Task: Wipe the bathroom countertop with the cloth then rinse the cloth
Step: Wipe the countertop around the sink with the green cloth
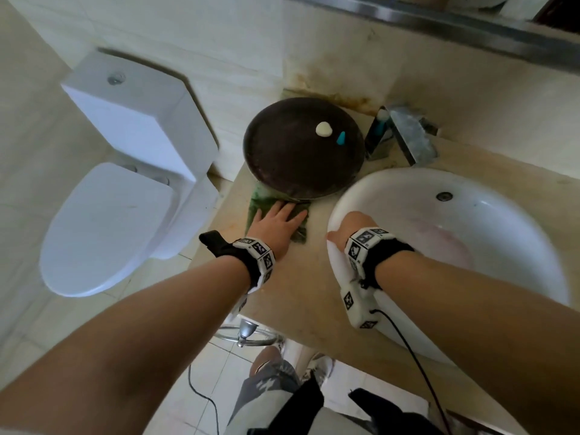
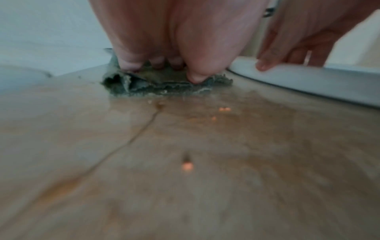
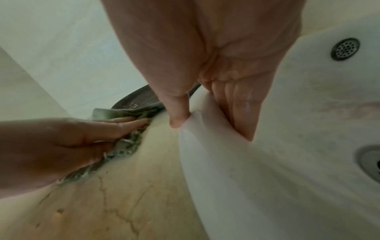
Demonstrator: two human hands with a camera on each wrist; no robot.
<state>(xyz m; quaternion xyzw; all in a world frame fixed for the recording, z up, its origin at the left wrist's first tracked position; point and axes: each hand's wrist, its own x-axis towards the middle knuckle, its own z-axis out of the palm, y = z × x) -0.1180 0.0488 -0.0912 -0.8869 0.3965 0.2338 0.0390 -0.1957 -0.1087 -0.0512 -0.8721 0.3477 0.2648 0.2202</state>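
Observation:
A green cloth (image 1: 258, 200) lies on the beige countertop (image 1: 301, 293), just in front of a dark round tray. My left hand (image 1: 277, 224) presses flat on it with straight fingers; in the left wrist view the fingertips (image 2: 195, 78) push into the crumpled cloth (image 2: 144, 86). My right hand (image 1: 353, 226) grips the left rim of the white sink (image 1: 345, 196). In the right wrist view the thumb (image 3: 177, 116) sits outside the rim (image 3: 205, 146) and the fingers (image 3: 238, 113) lie inside the bowl. The cloth (image 3: 127, 146) shows under my left hand (image 3: 61, 142).
The dark tray (image 1: 301, 164) carries a soap piece (image 1: 324, 129) and a small blue cap (image 1: 341, 138). A metal faucet (image 1: 411, 136) stands behind the sink. A white toilet (image 1: 119, 199) is left of the counter's edge. Wet streaks and orange specks (image 2: 187, 165) mark the stone.

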